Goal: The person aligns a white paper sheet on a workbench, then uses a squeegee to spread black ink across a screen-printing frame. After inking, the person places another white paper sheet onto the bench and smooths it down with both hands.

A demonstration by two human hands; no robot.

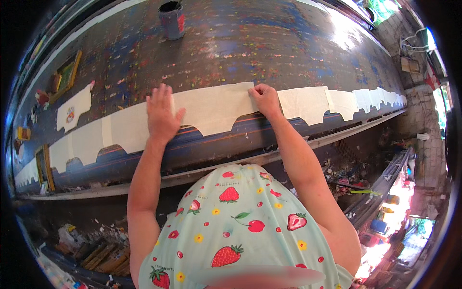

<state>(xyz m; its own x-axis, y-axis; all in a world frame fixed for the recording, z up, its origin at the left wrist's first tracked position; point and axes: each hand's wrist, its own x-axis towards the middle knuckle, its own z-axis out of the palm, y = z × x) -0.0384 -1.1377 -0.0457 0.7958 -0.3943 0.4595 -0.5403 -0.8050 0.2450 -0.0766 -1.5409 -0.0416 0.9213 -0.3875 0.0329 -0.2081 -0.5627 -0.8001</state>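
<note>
Cream cloth panel with a straight far edge and scooped near corners (211,108), one: lying flat on the long, dark, paint-spattered surface (240,58), toward its near side, between the hands.

Left hand (163,113), bare: resting palm down over the panel's left end, fingers extended and slightly spread, holding nothing.

Right hand (266,100), bare: bending over the panel's far right corner, fingers drawn narrow and apparently pinching the cloth there; the fingertips are partly hiding the grip.

Right-hand neighbour, a matching cream cloth piece (305,103): lying just beside the right wrist. Left-hand neighbour, a pale cream cloth piece (127,126): lying just beside the left hand. Further pale pieces are continuing the row both ways.

Far left, a cream cloth piece bearing a small orange print (74,108): lying apart from the row. Far side, a dark grey bucket with a red patch (172,21): standing upright, well apart from both hands.

Risks, as judged: uneven pulling at the pinched corner could be skewing the straight edge or raising a crease; the left palm, sliding while pressing, could be bunching the cloth or dragging the left-hand neighbour; the right wrist, dipping, could be nudging the right-hand neighbour; any wet paint underneath could be staining the panel.
</note>
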